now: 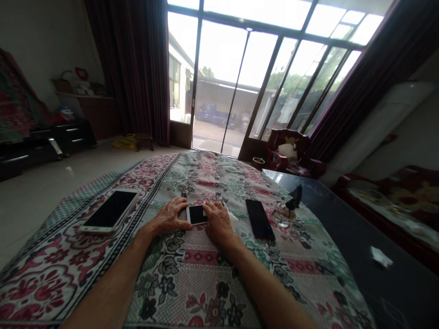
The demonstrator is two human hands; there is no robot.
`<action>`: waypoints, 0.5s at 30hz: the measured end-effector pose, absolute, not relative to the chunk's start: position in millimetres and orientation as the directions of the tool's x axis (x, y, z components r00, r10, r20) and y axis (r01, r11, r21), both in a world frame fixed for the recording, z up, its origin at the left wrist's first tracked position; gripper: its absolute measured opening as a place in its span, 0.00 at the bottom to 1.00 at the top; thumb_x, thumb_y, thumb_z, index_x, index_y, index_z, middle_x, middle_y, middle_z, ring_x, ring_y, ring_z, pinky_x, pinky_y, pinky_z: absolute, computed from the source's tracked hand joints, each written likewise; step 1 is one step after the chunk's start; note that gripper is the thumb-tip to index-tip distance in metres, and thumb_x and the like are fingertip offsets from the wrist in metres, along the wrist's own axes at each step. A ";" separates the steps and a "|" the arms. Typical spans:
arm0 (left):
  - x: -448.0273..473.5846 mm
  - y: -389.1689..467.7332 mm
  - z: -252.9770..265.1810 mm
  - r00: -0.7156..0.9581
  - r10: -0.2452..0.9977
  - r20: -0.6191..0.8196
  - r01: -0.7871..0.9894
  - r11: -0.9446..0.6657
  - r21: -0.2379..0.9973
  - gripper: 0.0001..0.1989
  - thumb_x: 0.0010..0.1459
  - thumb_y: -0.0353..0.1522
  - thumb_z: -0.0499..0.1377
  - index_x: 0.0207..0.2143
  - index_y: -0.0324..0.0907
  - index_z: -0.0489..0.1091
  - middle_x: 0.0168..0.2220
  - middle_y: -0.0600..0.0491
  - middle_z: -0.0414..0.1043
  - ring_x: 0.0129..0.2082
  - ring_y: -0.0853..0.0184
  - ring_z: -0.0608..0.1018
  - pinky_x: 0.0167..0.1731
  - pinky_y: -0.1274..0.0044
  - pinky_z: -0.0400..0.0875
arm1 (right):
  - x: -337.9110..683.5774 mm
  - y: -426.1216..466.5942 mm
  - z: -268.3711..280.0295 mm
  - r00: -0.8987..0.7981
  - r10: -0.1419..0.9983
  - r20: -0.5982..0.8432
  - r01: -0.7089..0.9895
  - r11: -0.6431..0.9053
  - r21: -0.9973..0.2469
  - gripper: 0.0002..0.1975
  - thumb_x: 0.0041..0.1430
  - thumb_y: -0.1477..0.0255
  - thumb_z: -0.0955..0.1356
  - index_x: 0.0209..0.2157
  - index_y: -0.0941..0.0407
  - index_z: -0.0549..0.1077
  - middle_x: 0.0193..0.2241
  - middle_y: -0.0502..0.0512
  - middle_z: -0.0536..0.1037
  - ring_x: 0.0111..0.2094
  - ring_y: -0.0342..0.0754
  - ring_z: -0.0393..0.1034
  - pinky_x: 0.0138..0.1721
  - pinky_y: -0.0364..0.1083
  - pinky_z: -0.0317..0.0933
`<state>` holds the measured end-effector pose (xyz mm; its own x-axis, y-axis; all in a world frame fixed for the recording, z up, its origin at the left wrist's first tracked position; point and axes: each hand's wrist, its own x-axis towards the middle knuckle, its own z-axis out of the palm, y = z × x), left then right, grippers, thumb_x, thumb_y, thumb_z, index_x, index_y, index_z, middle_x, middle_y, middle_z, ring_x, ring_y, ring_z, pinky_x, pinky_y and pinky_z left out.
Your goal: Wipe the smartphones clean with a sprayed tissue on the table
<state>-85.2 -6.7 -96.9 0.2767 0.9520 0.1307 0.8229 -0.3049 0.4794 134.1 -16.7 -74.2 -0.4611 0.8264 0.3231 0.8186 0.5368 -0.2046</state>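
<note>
A small white smartphone (196,214) with a dark screen lies flat on the patterned tablecloth (202,274). My left hand (168,217) holds its left end, thumb at the near edge and fingers at the far edge. Over the phone's right half, my right hand (219,224) is curled with its fingertips on the screen. A thin white tissue (233,219) sticks out from under that hand; how much of it lies under the fingers is hidden. To the left rests a larger white smartphone (111,210), and to the right a black smartphone (259,219).
Beside the black phone stands a clear glass object (284,214) with a dark top. A dark glossy table (343,237) adjoins on the right, bearing a crumpled white paper (381,257). Wooden chairs, curtains and a tall glass door (219,91) lie beyond.
</note>
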 end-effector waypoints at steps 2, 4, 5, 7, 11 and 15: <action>-85.6 -5.7 -98.3 0.281 0.951 0.133 0.827 -0.310 0.469 0.38 0.43 0.48 0.68 0.56 0.41 0.69 0.65 0.44 0.60 0.68 0.49 0.55 0.66 0.64 0.50 | 124.9 -19.7 -73.2 -0.503 0.805 0.315 0.793 0.575 -0.201 0.17 0.60 0.77 0.62 0.49 0.56 0.73 0.54 0.57 0.73 0.51 0.55 0.61 0.50 0.51 0.57; -85.8 -4.9 -100.3 0.282 0.949 0.142 0.827 -0.315 0.465 0.38 0.43 0.47 0.68 0.55 0.40 0.69 0.65 0.43 0.60 0.67 0.49 0.56 0.66 0.64 0.50 | 117.5 -23.5 -72.7 -0.547 0.781 0.300 0.765 0.612 -0.199 0.15 0.61 0.76 0.63 0.49 0.55 0.73 0.53 0.56 0.73 0.50 0.55 0.61 0.49 0.51 0.57; -85.8 -4.7 -101.2 0.283 0.948 0.148 0.825 -0.319 0.466 0.38 0.43 0.47 0.68 0.55 0.40 0.69 0.64 0.43 0.60 0.67 0.49 0.56 0.65 0.64 0.50 | 115.1 -25.5 -72.5 -0.570 0.767 0.295 0.747 0.633 -0.201 0.15 0.61 0.76 0.63 0.48 0.55 0.73 0.53 0.55 0.74 0.50 0.55 0.61 0.48 0.51 0.57; -85.5 -4.7 -102.4 0.280 0.945 0.170 0.817 -0.327 0.476 0.36 0.42 0.46 0.68 0.54 0.41 0.70 0.64 0.43 0.62 0.67 0.49 0.58 0.65 0.63 0.51 | 113.3 -29.3 -72.1 -0.612 0.732 0.298 0.705 0.676 -0.213 0.14 0.62 0.75 0.63 0.48 0.53 0.73 0.53 0.53 0.73 0.50 0.54 0.61 0.48 0.50 0.57; -85.0 -5.8 -102.4 0.257 0.941 0.223 0.790 -0.337 0.513 0.35 0.40 0.45 0.69 0.50 0.40 0.71 0.61 0.42 0.64 0.65 0.49 0.60 0.64 0.62 0.53 | 119.2 -31.3 -71.6 -0.655 0.681 0.328 0.636 0.731 -0.248 0.13 0.63 0.75 0.64 0.47 0.51 0.74 0.54 0.48 0.74 0.50 0.51 0.61 0.50 0.49 0.55; -85.2 -5.8 -100.7 0.240 0.935 0.262 0.749 -0.350 0.563 0.26 0.42 0.42 0.69 0.44 0.41 0.72 0.58 0.43 0.67 0.61 0.51 0.67 0.61 0.64 0.59 | 124.9 -23.5 -74.1 -0.579 0.740 0.341 0.699 0.666 -0.259 0.15 0.63 0.76 0.63 0.49 0.51 0.73 0.55 0.50 0.74 0.51 0.52 0.62 0.50 0.50 0.55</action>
